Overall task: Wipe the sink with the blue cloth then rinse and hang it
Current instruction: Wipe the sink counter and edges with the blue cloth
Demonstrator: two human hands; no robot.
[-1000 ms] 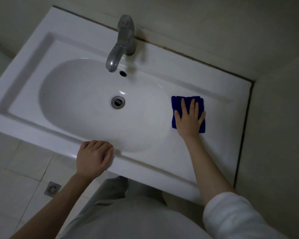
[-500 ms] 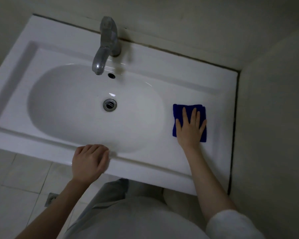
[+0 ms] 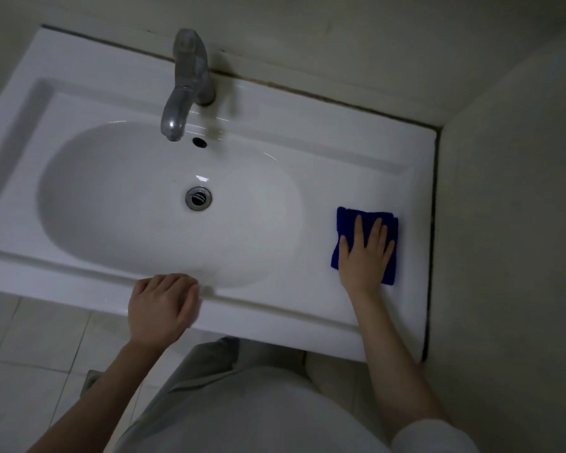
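A folded blue cloth (image 3: 347, 220) lies flat on the white sink's (image 3: 340, 165) right-hand ledge, beside the oval basin. My right hand (image 3: 365, 256) presses on it with straight, spread fingers and covers its middle. My left hand (image 3: 162, 308) rests on the sink's front rim with its fingers curled over the edge of the basin. A grey metal tap (image 3: 187, 83) stands at the back, its spout over the basin, and no water runs from it. The round drain (image 3: 198, 198) sits in the basin's middle.
A wall (image 3: 510, 223) closes off the sink's right end, with a dark seam along the joint. Another wall runs behind the tap. Pale floor tiles (image 3: 40, 338) and a floor drain show below the front rim. My legs stand against the sink front.
My right hand and the cloth have slid toward me and toward the right wall on the ledge. The camera view has shifted. My left hand stays on the front rim.
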